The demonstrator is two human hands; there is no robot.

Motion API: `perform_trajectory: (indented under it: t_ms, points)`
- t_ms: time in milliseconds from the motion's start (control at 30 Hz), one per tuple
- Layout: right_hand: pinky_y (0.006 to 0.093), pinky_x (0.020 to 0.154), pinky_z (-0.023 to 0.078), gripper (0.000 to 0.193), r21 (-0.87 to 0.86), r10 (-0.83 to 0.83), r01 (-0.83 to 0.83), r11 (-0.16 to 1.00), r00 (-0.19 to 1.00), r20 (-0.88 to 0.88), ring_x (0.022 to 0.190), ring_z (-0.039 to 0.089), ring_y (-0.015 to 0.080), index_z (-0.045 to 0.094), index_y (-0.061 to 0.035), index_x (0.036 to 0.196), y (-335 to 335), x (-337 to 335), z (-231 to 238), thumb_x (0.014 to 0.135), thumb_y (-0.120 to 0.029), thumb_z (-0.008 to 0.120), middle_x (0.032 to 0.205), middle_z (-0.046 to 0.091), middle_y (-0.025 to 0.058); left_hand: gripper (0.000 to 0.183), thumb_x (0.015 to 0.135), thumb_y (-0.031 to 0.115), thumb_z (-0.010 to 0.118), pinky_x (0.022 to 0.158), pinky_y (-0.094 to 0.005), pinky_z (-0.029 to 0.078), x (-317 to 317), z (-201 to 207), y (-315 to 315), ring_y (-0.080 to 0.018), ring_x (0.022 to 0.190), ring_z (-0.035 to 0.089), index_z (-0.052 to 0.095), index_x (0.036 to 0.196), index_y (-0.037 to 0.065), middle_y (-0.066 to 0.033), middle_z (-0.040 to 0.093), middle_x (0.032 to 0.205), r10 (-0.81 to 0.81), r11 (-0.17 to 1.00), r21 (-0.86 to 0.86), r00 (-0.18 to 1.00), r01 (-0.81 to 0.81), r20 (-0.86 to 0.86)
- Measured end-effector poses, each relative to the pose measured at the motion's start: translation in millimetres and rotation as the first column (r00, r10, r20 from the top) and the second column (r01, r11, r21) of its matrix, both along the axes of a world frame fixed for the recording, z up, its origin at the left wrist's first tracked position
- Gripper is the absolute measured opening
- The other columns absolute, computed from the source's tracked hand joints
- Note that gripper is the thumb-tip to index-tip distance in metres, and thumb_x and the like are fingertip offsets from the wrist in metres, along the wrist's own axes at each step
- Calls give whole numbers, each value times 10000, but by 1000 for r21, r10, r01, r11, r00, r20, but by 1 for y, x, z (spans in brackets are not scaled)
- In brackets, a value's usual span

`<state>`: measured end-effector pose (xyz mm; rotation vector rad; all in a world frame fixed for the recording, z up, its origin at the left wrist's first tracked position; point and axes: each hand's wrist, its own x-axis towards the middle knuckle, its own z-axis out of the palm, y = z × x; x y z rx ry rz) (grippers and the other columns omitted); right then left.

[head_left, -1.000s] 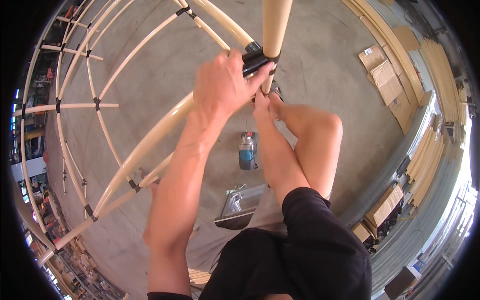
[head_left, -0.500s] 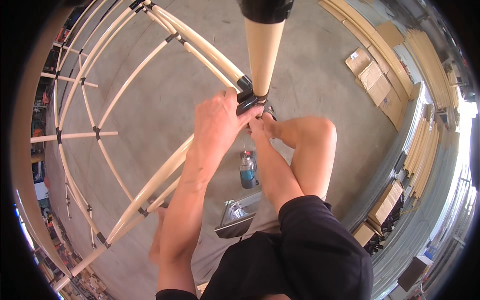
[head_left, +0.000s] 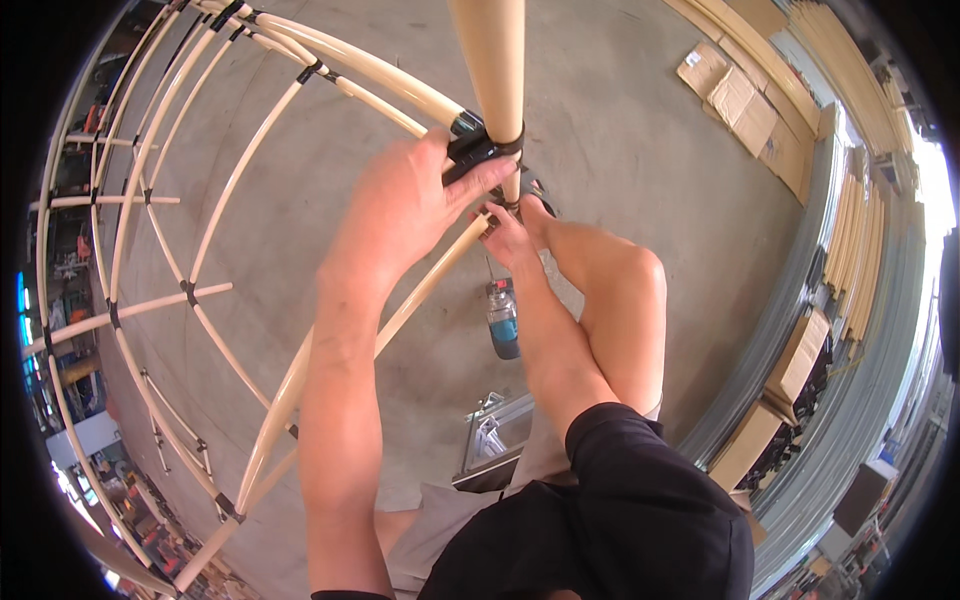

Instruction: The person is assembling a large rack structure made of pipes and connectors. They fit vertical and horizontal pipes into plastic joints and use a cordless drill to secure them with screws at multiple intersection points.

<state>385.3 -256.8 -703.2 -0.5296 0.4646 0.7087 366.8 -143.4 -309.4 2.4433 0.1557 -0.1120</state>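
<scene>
A cream upright pipe point(head_left: 490, 70) comes down in front of me. My left hand point(head_left: 415, 190) is closed around the black pipe joint point(head_left: 470, 150) on it, thumb lying along the joint's lower edge. Lower down, my right hand point(head_left: 508, 238) curls at the upright's lower part, where a slanting cream pipe point(head_left: 435, 280) ends at its fingers. Those fingers seem closed on a dark lower joint point(head_left: 497, 205), partly hidden by the hand. Another cream pipe point(head_left: 370, 68) with a black end runs from the upper left to the left hand's joint.
A frame of cream pipes with black joints point(head_left: 190, 292) fills the left side. A cordless tool with a blue-and-clear body point(head_left: 503, 325) stands on the floor by a grey tray point(head_left: 505, 440). Flattened cardboard point(head_left: 745, 110), long grey profiles point(head_left: 850, 400) and cream pipes point(head_left: 855, 250) lie right.
The view has shifted, and the upright's black upper collar has left it. The left hand and joint now appear higher. The right hand and the slanting pipe show more plainly, below the left hand.
</scene>
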Motion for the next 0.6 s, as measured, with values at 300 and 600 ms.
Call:
perform_trajectory:
  t_ms: [300, 600]
  points:
    - [405, 838, 536, 202, -223, -88, 110, 969, 990, 106, 929, 659, 242, 583, -43, 1103, 3, -7, 26, 942, -163, 615, 958, 653, 79, 579, 924, 529, 631, 529, -397, 427, -7, -12, -16, -312, 496, 498, 661, 930, -49, -161, 542, 579, 125, 981, 144, 991, -130, 43]
    - [367, 674, 562, 163, -274, -291, 305, 912, 952, 89, 711, 635, 213, 593, -37, 983, 41, -6, 12, 900, -162, 655, 815, 622, 72, 600, 885, 563, 663, 475, -385, 386, -18, -20, -9, -271, 437, 466, 658, 809, -32, -120, 480, 486, 91, 950, 272, 972, -150, 217]
